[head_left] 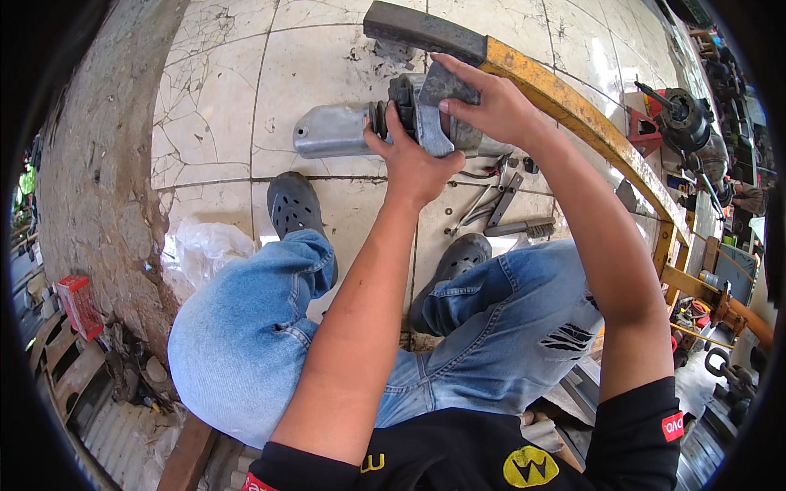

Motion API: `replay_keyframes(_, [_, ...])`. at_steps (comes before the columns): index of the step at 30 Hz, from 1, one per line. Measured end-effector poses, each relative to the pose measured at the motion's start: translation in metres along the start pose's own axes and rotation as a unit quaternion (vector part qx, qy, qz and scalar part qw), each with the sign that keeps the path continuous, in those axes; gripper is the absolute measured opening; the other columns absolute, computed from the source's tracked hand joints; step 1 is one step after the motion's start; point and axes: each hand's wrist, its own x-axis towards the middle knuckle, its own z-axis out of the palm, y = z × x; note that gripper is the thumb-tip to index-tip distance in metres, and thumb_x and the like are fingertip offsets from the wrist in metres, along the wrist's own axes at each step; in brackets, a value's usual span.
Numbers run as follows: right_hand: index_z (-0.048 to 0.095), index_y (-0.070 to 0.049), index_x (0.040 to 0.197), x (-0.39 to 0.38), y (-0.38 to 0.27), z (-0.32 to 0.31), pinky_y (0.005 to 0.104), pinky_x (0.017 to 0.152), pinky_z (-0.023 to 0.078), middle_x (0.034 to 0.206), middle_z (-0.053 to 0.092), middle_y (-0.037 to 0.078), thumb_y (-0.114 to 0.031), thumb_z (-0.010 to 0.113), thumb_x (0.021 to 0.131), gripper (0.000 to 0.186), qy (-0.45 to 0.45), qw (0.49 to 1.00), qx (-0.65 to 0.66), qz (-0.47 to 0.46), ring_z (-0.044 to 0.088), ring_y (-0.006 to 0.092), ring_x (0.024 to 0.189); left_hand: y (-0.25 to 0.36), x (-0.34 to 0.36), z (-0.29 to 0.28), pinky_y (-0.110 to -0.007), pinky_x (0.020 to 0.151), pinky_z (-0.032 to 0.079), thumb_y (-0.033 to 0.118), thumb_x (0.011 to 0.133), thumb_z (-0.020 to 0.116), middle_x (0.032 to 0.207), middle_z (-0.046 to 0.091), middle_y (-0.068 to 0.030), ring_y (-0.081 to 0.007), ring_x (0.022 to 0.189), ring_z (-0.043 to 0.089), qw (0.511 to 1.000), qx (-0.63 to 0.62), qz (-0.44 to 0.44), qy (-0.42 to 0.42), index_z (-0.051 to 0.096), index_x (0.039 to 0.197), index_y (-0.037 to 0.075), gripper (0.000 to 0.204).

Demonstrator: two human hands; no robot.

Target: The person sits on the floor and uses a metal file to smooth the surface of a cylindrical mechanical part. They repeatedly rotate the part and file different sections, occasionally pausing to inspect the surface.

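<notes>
A silver metal machine part (332, 131) lies on the tiled floor in front of me, with a rounded cylindrical housing at its left and dark ringed sections in its middle. My left hand (416, 168) grips its middle, fingers over the dark rings and thumb stretched to the right. Against the part's upper right side, my right hand (499, 106) holds a dark grey flat piece (446, 84) between thumb and fingers. I cannot tell what that piece is made of. Below it shows a pale grey curved metal face (431, 131). My hands cover some of the part's right end.
A yellow metal frame (565, 90) with a black end arches past my right arm. Several hand tools lie near my right shoe, among them a wire brush (524, 227) and a flat dark bar (505, 200). A clear plastic bag (209, 250) rests left of my left shoe (295, 204).
</notes>
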Motion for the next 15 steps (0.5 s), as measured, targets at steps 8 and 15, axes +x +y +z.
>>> replay_keyframes(8, [0.044, -0.035, 0.148, 0.001, -0.004, 0.001, 0.0423, 0.095, 0.051, 0.127, 0.066, 0.013, -0.035, 0.071, 0.088, 0.067, -0.033, 0.998, -0.012, 0.043, 0.064, 0.0352, 0.114, -0.003, 0.0, 0.001, -0.053, 0.121, 0.003, 0.038, 0.062, 0.085, 0.153, 0.02, -0.0288, -0.0511, 0.142, -0.005, 1.0, 0.017, 0.019, 0.008, 0.001, 0.152, -0.005, 0.131])
replay_keyframes(15, [0.047, -0.034, 0.147, 0.003, -0.008, -0.002, 0.0417, 0.094, 0.051, 0.124, 0.068, 0.012, -0.034, 0.072, 0.087, 0.065, -0.034, 0.999, 0.001, 0.036, 0.065, 0.0338, 0.111, -0.003, 0.0, 0.001, -0.052, 0.121, 0.003, 0.039, 0.062, 0.085, 0.154, 0.018, -0.0287, -0.0512, 0.142, -0.006, 1.0, 0.015, 0.006, 0.003, 0.0, 0.152, -0.005, 0.131])
